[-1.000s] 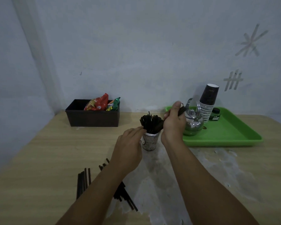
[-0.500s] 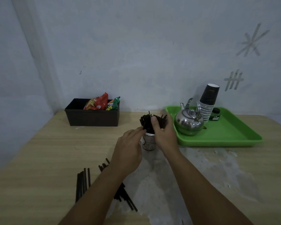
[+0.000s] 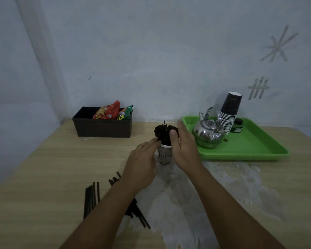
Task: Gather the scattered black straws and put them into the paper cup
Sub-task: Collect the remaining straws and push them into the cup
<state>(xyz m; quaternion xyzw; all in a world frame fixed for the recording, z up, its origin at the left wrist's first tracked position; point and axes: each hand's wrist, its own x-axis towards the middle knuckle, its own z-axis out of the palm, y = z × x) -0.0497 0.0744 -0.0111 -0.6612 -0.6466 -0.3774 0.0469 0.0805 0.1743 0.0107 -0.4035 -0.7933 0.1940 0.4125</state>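
Most of the black straws (image 3: 165, 132) stand bunched in the paper cup (image 3: 164, 156) at frame centre. The left hand (image 3: 142, 166) rests open-fingered against the cup's left side; the right hand (image 3: 182, 150) is open too, thumb touching the bunch, clamped on nothing. Loose straws (image 3: 91, 198) lie at lower left, more partly under the left forearm. The green tray (image 3: 255, 151) sits just right of the cup; the brown box (image 3: 101, 127) stands well apart at upper left, with bare tabletop between.
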